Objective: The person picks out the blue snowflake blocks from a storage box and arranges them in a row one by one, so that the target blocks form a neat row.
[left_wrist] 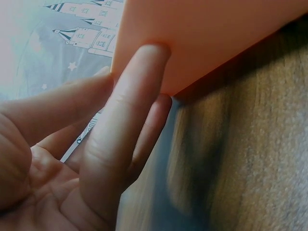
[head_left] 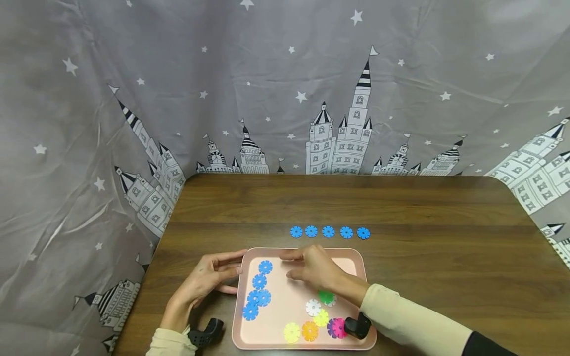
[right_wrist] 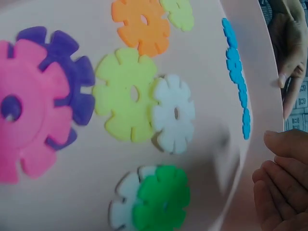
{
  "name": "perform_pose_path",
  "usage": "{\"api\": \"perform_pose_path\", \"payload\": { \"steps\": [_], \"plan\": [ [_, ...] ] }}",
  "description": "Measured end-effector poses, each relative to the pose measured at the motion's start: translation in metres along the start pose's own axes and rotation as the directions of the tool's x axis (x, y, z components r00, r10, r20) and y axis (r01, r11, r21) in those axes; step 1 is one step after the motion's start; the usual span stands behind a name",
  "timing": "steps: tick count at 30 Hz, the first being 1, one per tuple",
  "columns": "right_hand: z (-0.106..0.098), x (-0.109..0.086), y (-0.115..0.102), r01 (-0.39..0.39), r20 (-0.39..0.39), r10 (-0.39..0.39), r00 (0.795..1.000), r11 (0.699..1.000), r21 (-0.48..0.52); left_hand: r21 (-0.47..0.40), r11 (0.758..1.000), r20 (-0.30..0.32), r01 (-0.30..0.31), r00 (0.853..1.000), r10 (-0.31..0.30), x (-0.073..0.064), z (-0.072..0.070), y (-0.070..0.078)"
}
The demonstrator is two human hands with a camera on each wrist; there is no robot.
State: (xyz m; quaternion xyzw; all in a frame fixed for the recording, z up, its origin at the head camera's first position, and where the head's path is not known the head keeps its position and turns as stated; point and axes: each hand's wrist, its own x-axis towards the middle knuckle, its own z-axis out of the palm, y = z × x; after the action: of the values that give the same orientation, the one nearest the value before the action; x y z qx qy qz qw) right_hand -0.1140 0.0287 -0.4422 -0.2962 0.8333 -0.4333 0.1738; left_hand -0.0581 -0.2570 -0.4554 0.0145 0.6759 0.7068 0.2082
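A pink tray (head_left: 285, 343) lies on the table, with several blue notched discs (head_left: 260, 282) strung down its left side. My left hand (head_left: 207, 277) is at the tray's left edge. In the left wrist view, its extended fingers (left_wrist: 127, 110) touch the tray's outer wall. Over the upper middle of the tray is my right hand (head_left: 317, 267), thumb and fingers apart and holding nothing. In the right wrist view, that hand (right_wrist: 284, 185) hangs near the tray's far side. Beyond the tray, more blue discs (head_left: 328, 232) lie in a row.
On the tray's near right are pink (right_wrist: 29, 106), purple (right_wrist: 79, 86), orange (right_wrist: 142, 24), yellow (right_wrist: 125, 96), white (right_wrist: 174, 115) and green (right_wrist: 163, 197) discs, some overlapping. Behind the wooden table (head_left: 445, 237) hangs a grey castle-print curtain (head_left: 267, 59).
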Motion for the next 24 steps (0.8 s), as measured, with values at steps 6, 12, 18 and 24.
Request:
{"api": "perform_pose_path", "payload": {
  "steps": [6,12,18,24],
  "plan": [
    [0.008,0.006,-0.001,0.009,0.013,-0.008,1.000,0.999,-0.035,-0.002,1.000,0.009,0.001,1.000,-0.001,0.000,-0.001,0.000],
    [0.016,0.012,0.000,0.017,0.022,-0.015,1.000,0.997,-0.076,-0.009,1.000,0.009,0.002,1.000,-0.002,0.000,0.000,0.001],
    [0.022,0.015,0.001,0.034,0.034,-0.031,0.999,0.996,-0.082,-0.010,1.000,0.015,-0.013,1.000,0.013,-0.003,0.000,0.001],
    [0.028,0.019,-0.003,0.073,0.048,-0.066,0.997,0.984,-0.164,-0.011,1.000,0.018,-0.015,1.000,0.015,-0.003,0.000,0.001]
  ]
}}
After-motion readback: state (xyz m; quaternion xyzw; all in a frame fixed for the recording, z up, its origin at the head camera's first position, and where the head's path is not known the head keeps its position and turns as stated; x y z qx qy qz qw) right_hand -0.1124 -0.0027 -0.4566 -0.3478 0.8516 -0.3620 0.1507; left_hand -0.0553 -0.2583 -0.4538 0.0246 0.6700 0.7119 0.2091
